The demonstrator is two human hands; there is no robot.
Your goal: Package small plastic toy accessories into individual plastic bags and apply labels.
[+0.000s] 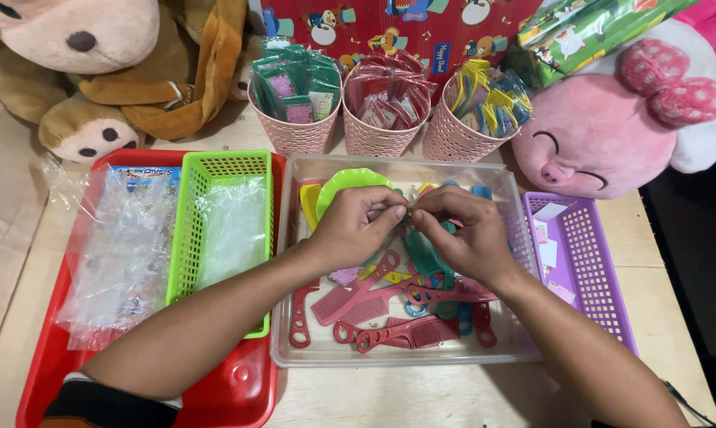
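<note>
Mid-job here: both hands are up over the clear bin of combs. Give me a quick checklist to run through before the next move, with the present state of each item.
1. Left hand and right hand meet over the clear bin: ok.
2. What the fingertips pinch between them: something small, hidden by the fingers, cannot tell.
3. Pink combs lie loose in the bin below the hands, within reach: ok.
4. Green basket to the left holds clear plastic bags: ok.
5. Purple basket to the right holds a few small cards, with room left: ok.
6. Three pink cups of packets stand upright behind the bin: ok.
</note>
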